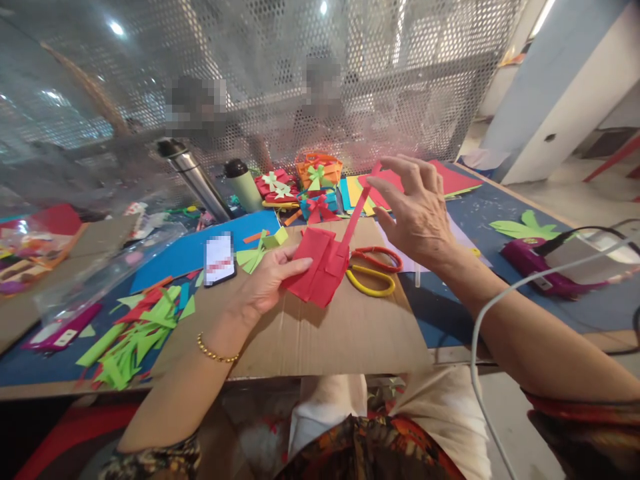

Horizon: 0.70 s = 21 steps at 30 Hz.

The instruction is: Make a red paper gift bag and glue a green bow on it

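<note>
My left hand (267,277) is closed on a red folded paper piece (317,267), thumb on its front and fingers behind. The piece has interlaced folds, and a long narrow red paper strip (356,217) rises from its right edge. My right hand (415,203) is raised at the strip's upper end, with fingers spread and thumb apart. Its index fingertip is close to the strip; I cannot tell whether they touch. Just right of the red piece lie scissors (373,283) with one orange-red and one yellow handle loop, their blades hidden. Brown cardboard (350,340) lies underneath.
Green and red paper scraps (135,333) heap at left, beside a phone (219,260) and blue sheet (175,250). Behind stand a steel flask (200,183), a green bottle (244,187) and small paper baskets (320,175). A white cable (477,333) crosses near my right arm.
</note>
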Available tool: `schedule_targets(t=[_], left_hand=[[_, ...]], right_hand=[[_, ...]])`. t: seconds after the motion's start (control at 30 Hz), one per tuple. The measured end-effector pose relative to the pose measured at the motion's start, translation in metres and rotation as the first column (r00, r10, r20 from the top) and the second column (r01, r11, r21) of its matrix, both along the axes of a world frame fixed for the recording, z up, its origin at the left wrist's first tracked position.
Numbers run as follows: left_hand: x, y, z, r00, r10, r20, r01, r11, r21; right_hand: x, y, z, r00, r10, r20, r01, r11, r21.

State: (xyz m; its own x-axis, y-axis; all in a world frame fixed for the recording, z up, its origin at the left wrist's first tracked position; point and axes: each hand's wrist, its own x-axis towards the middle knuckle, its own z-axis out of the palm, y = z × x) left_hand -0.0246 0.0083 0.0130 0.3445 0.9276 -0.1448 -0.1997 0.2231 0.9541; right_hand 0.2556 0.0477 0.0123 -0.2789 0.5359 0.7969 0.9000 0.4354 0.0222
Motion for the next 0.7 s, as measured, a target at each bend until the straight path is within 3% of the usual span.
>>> schedule_targets(t=[0.13, 0.4, 0.57, 0.7], left_hand=[[-0.001, -0.001, 0.002, 0.999, -0.027, 0.039, 0.026, 0.999, 0.027], [-0.005, -0.002, 0.001, 0.998, -0.052, -0.035, 0.054, 0.996, 0.068], [-0.001, -0.002, 0.003, 0.999, -0.021, 0.038, 0.018, 0.996, 0.084], [0.002, -0.002, 0.001, 0.995, 0.015, 0.103, -0.027, 0.993, 0.114]], right_hand=[[0.000, 0.004, -0.005, 0.999, -0.035, 0.030, 0.036, 0.999, -0.027], [0.002, 0.004, -0.001, 0.989, -0.143, 0.037, 0.143, 0.990, 0.022], [-0.005, -0.008, 0.001, 0.982, -0.188, -0.016, 0.184, 0.972, -0.149], [-0.017, -0.021, 0.002, 0.992, -0.098, -0.084, 0.073, 0.961, -0.268]])
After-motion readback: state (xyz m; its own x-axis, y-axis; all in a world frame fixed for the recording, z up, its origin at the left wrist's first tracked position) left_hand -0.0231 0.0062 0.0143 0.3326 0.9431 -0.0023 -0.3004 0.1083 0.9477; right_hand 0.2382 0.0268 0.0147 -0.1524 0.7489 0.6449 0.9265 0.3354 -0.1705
